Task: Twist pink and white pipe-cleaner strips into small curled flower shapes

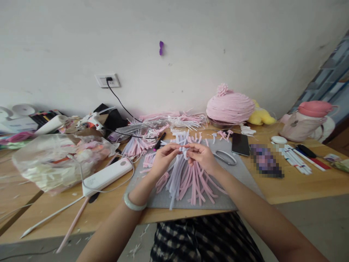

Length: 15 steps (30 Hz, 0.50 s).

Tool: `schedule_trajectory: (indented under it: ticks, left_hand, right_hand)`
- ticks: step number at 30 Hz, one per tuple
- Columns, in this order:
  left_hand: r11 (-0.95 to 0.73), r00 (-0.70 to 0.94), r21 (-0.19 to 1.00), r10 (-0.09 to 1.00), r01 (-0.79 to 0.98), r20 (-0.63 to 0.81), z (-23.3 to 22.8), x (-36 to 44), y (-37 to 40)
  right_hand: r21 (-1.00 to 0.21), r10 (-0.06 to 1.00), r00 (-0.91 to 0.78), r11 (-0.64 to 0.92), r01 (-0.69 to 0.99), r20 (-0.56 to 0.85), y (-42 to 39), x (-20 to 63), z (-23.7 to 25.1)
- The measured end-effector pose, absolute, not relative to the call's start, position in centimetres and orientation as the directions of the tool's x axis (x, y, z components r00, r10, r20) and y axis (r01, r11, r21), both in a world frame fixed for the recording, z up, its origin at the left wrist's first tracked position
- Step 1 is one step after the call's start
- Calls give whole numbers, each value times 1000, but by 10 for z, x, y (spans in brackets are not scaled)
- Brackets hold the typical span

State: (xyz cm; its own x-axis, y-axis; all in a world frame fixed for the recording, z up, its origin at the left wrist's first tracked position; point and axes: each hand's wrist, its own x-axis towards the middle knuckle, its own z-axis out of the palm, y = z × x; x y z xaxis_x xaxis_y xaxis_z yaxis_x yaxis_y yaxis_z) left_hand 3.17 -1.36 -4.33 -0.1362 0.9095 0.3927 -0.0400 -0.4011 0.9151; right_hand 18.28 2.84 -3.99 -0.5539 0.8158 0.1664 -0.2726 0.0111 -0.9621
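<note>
My left hand (161, 158) and my right hand (202, 155) meet over a grey mat (240, 183), fingertips pinching a small white pipe-cleaner piece (184, 150) between them. Below the hands, several pink and white pipe-cleaner strips (188, 180) lie fanned out on the mat. A pale bangle (133, 204) circles my left wrist.
Scissors (225, 157) and a black phone (240, 144) lie right of the hands. A white power bank (107, 176) with cable, a clear bag of scraps (58, 160) and a glue gun (94, 120) sit left. A pink coiled hat shape (229, 106) stands behind. Pens (297, 158) lie far right.
</note>
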Motion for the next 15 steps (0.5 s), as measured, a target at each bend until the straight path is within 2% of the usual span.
schedule_trajectory:
  ticks: [10, 15]
  left_hand:
    - [-320, -169, 946, 936, -47, 308, -42, 33, -13]
    - [-313, -133, 948, 944, -63, 303, -41, 31, -12]
  right_hand:
    - [-975, 798, -583, 26, -222, 155, 26, 184, -38]
    - [-976, 816, -564, -3, -219, 124, 24, 184, -36]
